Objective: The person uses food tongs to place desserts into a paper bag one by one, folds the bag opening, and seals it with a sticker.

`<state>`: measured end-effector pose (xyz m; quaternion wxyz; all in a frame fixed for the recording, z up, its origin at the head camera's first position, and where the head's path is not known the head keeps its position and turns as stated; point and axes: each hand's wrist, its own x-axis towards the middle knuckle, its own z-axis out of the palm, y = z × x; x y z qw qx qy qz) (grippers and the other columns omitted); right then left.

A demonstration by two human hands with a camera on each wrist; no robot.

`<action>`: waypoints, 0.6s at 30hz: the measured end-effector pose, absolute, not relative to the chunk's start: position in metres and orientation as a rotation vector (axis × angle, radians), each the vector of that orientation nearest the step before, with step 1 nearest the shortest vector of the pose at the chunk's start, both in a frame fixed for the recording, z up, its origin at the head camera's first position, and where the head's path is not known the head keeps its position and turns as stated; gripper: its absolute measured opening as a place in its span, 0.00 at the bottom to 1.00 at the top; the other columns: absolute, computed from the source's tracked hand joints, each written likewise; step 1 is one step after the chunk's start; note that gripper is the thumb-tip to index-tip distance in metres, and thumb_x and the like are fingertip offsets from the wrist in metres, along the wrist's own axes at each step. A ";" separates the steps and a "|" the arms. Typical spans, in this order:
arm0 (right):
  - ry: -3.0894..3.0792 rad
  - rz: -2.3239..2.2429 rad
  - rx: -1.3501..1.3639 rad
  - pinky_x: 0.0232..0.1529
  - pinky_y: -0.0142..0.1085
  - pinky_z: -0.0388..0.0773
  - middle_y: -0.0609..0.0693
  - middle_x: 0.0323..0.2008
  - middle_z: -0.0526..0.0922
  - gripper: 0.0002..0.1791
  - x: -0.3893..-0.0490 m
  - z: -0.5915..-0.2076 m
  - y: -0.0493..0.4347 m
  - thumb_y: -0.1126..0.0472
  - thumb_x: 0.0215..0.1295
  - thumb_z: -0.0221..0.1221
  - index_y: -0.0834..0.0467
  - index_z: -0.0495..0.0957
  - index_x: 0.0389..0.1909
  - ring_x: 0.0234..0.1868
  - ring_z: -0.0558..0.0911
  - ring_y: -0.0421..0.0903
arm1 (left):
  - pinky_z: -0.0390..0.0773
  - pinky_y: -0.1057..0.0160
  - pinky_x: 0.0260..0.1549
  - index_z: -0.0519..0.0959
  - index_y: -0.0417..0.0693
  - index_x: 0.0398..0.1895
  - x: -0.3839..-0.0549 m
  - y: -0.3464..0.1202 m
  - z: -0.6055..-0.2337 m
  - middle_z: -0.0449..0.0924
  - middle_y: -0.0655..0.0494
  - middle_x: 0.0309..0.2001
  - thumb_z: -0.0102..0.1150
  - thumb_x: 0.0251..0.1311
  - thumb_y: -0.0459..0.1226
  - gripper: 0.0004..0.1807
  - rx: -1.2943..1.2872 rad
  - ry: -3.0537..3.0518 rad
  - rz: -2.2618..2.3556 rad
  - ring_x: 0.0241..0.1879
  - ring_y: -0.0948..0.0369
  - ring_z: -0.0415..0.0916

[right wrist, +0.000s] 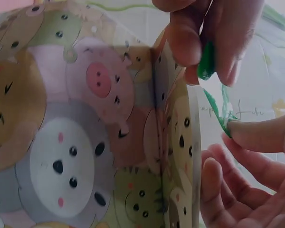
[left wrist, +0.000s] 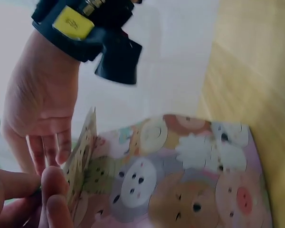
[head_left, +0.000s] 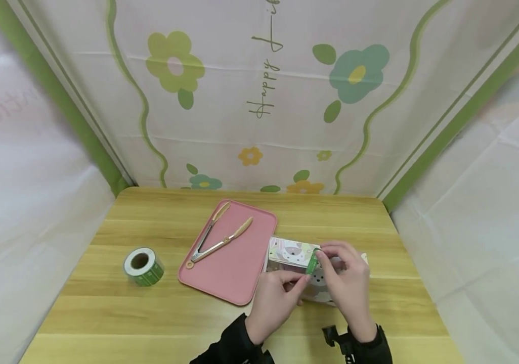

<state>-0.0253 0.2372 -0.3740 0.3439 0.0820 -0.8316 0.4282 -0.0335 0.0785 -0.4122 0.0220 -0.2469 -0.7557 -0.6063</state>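
Note:
A small green sticker [head_left: 312, 262] stretches between both hands above a paper bag [head_left: 292, 251] printed with cartoon animals. My left hand [head_left: 276, 299] pinches its lower end between thumb and finger. The upper end is pinched by my right hand [head_left: 348, 275]. In the right wrist view the strip of green sticker [right wrist: 222, 111] bends, with a pale face showing. The bag's top is folded over, its flap [left wrist: 83, 156] standing out beside the fingers in the left wrist view. Part of the bag is hidden behind the hands.
Left of the bag lies a pink tray [head_left: 246, 258] holding metal tongs [head_left: 216, 247] with beige tips. A roll of green-and-white stickers [head_left: 143, 266] stands at the table's left. Printed cloth [head_left: 259, 131] hangs behind the wooden table [head_left: 150, 323], with white cloth at both sides.

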 end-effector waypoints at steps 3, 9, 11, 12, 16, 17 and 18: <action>-2.210 1.096 0.170 0.24 0.26 0.74 0.51 0.37 0.83 0.08 -0.028 -0.382 0.244 0.76 0.54 0.69 0.62 0.84 0.29 0.26 0.78 0.42 | 0.73 0.69 0.15 0.88 0.42 0.38 -0.034 0.082 -0.413 0.80 0.69 0.22 0.62 0.67 0.39 0.10 -0.720 -2.396 -1.942 0.15 0.74 0.74; -2.333 1.026 0.093 0.24 0.28 0.73 0.48 0.36 0.82 0.06 -0.030 -0.387 0.252 0.73 0.52 0.71 0.61 0.86 0.27 0.27 0.77 0.41 | 0.72 0.69 0.13 0.88 0.41 0.35 -0.037 0.087 -0.419 0.80 0.69 0.20 0.63 0.65 0.39 0.10 -0.683 -2.446 -1.993 0.13 0.72 0.74; -2.364 0.970 0.096 0.24 0.28 0.72 0.49 0.36 0.82 0.06 -0.030 -0.388 0.254 0.72 0.50 0.73 0.61 0.86 0.27 0.28 0.77 0.41 | 0.70 0.69 0.12 0.89 0.41 0.34 -0.037 0.088 -0.422 0.79 0.70 0.19 0.63 0.65 0.39 0.10 -0.679 -2.465 -1.987 0.13 0.72 0.74; -2.374 0.938 0.103 0.25 0.28 0.71 0.50 0.36 0.82 0.06 -0.031 -0.389 0.254 0.72 0.49 0.74 0.61 0.87 0.27 0.28 0.77 0.41 | 0.69 0.69 0.11 0.89 0.42 0.34 -0.037 0.089 -0.423 0.79 0.71 0.18 0.63 0.65 0.39 0.10 -0.677 -2.472 -1.981 0.12 0.72 0.74; -2.374 0.803 0.144 0.29 0.27 0.67 0.51 0.36 0.81 0.07 -0.033 -0.394 0.256 0.69 0.47 0.76 0.60 0.88 0.27 0.33 0.78 0.42 | 0.65 0.69 0.09 0.89 0.42 0.34 -0.040 0.091 -0.429 0.78 0.71 0.17 0.63 0.65 0.40 0.11 -0.671 -2.493 -1.958 0.12 0.71 0.74; -2.366 0.777 0.151 0.31 0.27 0.67 0.51 0.36 0.81 0.07 -0.033 -0.395 0.256 0.68 0.46 0.76 0.59 0.88 0.27 0.34 0.78 0.43 | 0.65 0.69 0.09 0.89 0.43 0.34 -0.041 0.091 -0.430 0.78 0.72 0.16 0.63 0.66 0.40 0.11 -0.671 -2.499 -1.949 0.12 0.71 0.74; -2.356 0.751 0.155 0.32 0.28 0.66 0.51 0.36 0.81 0.07 -0.034 -0.396 0.256 0.68 0.46 0.77 0.59 0.89 0.27 0.35 0.78 0.44 | 0.65 0.69 0.09 0.89 0.43 0.33 -0.041 0.092 -0.431 0.78 0.71 0.16 0.63 0.66 0.40 0.11 -0.670 -2.502 -1.944 0.12 0.71 0.74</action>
